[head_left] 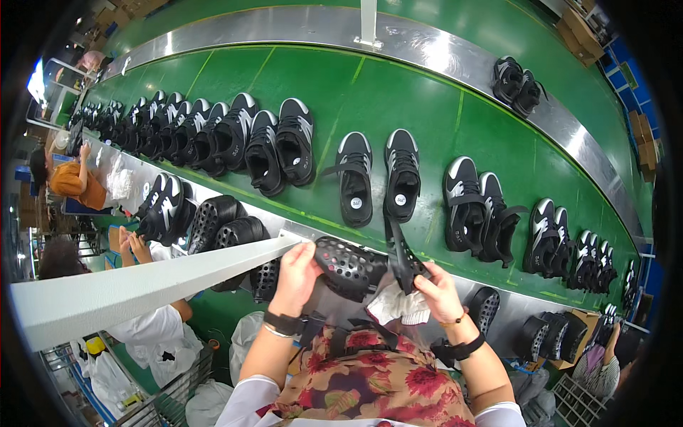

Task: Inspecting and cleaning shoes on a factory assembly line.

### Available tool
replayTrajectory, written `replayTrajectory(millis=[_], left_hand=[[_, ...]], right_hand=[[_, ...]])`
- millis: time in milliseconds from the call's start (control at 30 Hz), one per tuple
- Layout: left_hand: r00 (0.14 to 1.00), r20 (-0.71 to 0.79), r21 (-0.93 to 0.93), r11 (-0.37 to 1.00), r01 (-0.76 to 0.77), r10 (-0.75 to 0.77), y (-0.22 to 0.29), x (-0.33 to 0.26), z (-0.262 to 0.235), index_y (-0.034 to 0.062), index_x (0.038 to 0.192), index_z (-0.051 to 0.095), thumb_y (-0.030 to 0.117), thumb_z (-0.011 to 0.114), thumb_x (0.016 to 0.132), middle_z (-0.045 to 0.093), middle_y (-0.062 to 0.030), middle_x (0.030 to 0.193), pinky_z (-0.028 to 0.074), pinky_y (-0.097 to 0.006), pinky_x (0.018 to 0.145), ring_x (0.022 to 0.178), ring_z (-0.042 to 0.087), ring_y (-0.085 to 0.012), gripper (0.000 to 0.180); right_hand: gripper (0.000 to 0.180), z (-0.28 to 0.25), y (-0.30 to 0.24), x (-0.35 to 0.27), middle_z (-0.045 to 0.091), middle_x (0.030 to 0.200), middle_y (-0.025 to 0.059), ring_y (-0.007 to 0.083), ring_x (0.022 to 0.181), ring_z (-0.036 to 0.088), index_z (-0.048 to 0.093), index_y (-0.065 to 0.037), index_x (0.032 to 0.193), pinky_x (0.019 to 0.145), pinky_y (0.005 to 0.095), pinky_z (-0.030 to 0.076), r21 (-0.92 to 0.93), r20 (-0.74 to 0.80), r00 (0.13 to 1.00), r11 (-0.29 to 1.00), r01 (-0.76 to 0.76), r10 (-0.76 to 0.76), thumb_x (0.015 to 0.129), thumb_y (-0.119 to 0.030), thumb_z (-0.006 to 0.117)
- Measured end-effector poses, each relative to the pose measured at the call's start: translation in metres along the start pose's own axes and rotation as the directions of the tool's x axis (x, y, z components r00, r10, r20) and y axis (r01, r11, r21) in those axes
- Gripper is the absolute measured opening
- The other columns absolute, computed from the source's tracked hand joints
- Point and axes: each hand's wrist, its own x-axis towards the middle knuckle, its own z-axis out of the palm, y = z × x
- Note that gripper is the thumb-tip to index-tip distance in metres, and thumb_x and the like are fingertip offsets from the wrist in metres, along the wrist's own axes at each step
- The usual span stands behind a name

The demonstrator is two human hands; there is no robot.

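Observation:
My left hand (297, 274) is closed on the end of a black perforated plastic shoe form (348, 265), held just over the near metal edge of the belt. In my right hand (439, 292), thumb and fingers pinch a thin black perforated plastic piece (402, 260), seen nearly edge-on. A crumpled white cloth (400, 306) lies just below that piece; whether my right hand also holds it, I cannot tell. Just beyond my hands, a pair of black shoes with white toe tips stands on the green belt, the left shoe (354, 181) and the right shoe (402, 178) slightly apart.
A row of black shoes (238, 135) runs left along the belt (420, 107); more pairs (473, 213) stand right. Several perforated forms (213, 220) sit on the near ledge. A white post (156, 292) juts in from the left. Co-workers (78, 181) are on both sides.

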Motion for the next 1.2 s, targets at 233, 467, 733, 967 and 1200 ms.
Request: replayTrajectory(millis=[233, 467, 733, 967, 1200], left_hand=[[0.984, -0.057, 0.146, 0.976, -0.161, 0.170, 0.030, -0.043, -0.006, 0.0039, 0.093, 0.054, 0.019, 0.046, 0.099, 0.060, -0.0046, 0.084, 0.046, -0.025, 0.058, 0.068, 0.057, -0.0118, 0.019], [0.966, 0.021, 0.149, 0.955, -0.258, 0.258, 0.008, -0.035, 0.007, 0.0057, 0.091, 0.054, 0.019, 0.047, 0.098, 0.059, -0.0020, 0.084, 0.045, -0.024, 0.059, 0.072, 0.054, -0.0096, 0.016], [0.976, 0.020, 0.007, 0.976, -0.218, 0.217, 0.002, -0.012, 0.019, 0.0054, 0.093, 0.054, 0.018, 0.048, 0.098, 0.059, -0.0025, 0.084, 0.046, -0.026, 0.060, 0.072, 0.055, -0.0111, 0.015], [0.973, -0.046, 0.018, 0.974, -0.227, 0.227, -0.006, 0.036, 0.063, 0.0030, 0.091, 0.058, 0.017, 0.048, 0.098, 0.058, -0.0017, 0.083, 0.046, -0.025, 0.062, 0.071, 0.054, -0.0088, 0.019], [0.708, 0.430, 0.864, -0.028, -0.503, 0.560, -0.027, 0.129, 0.049, -0.0006, 0.115, 0.056, -0.001, 0.062, 0.076, 0.058, -0.0194, 0.110, 0.044, -0.040, 0.093, 0.106, 0.054, -0.0375, 0.039]], right_hand=[[0.060, 0.011, 0.021, -0.005, 0.052, 0.093, 0.0144, 0.0311, 0.088, 0.051, 0.055, 0.001, 0.111, 0.077, 0.0391, 0.045, -0.903, 0.298, 0.841, 0.152, 0.402, -0.452, 0.066, -0.032, 0.079], [0.064, 0.053, 0.063, -0.001, 0.052, 0.095, 0.0145, 0.0305, 0.092, 0.051, 0.052, 0.003, 0.117, 0.078, 0.0401, 0.044, -0.953, 0.298, 0.917, -0.142, 0.268, -0.264, 0.071, -0.037, 0.072], [0.067, 0.041, -0.032, -0.015, 0.058, 0.102, 0.0181, 0.0336, 0.094, 0.055, 0.047, 0.003, 0.123, 0.082, 0.0403, 0.045, -0.838, 0.282, 0.857, 0.325, 0.439, -0.431, 0.076, -0.038, 0.072], [0.053, 0.050, -0.041, 0.024, 0.062, 0.091, 0.0185, 0.0296, 0.082, 0.062, 0.057, 0.002, 0.108, 0.073, 0.0355, 0.049, -0.807, 0.244, 0.847, 0.386, 0.448, -0.473, 0.074, -0.033, 0.076], [0.044, -0.004, -0.064, 0.069, 0.060, 0.066, 0.0236, 0.0393, 0.068, 0.063, 0.057, 0.002, 0.079, 0.061, 0.0453, 0.049, -0.936, 0.081, 0.960, 0.310, 0.166, -0.270, 0.072, -0.040, 0.071]])
